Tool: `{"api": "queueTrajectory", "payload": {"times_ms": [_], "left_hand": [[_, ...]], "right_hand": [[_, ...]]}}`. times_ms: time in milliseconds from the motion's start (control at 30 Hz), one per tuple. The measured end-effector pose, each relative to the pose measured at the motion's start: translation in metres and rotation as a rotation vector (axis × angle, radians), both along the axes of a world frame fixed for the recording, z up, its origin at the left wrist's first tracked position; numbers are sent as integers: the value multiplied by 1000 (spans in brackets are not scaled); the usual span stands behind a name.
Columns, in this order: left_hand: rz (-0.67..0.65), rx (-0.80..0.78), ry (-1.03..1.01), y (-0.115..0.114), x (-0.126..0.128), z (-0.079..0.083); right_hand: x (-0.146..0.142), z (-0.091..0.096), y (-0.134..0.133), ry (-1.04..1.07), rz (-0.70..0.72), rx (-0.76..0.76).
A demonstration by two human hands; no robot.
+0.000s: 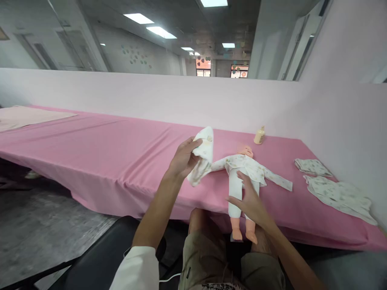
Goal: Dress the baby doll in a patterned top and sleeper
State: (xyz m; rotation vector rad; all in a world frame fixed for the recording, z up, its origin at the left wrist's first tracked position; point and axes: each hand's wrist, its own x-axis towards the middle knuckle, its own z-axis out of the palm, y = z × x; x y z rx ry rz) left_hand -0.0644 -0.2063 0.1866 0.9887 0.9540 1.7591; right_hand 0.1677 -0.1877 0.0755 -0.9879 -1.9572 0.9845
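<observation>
My left hand pinches a small white cloth with a faint print, raised above the table; its lower part hangs down, and its exact kind is unclear. A baby doll lies on its back to the right, with its head away from me and its bare feet past the table's near edge. It wears white trousers and a printed long-sleeved top, the sleeves spread wide. Over the doll's legs is my right hand, thumb and fingers apart, holding nothing and covering part of one leg.
A pink sheet covers the long table. Behind the doll stands a cream pump bottle. Folded printed cloth and a spread printed garment lie at right. A pale cloth lies far left; a black chair is beside me.
</observation>
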Motion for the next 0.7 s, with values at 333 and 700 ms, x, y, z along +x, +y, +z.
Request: {"api": "queueTrajectory", "payload": {"times_ms": [333, 700], "left_hand": [[-169, 13, 984, -76, 77, -35], [312, 348, 1513, -79, 92, -115]], "right_hand": [[-9, 51, -10, 993, -88, -816], [0, 87, -35, 1279, -43, -688]]}}
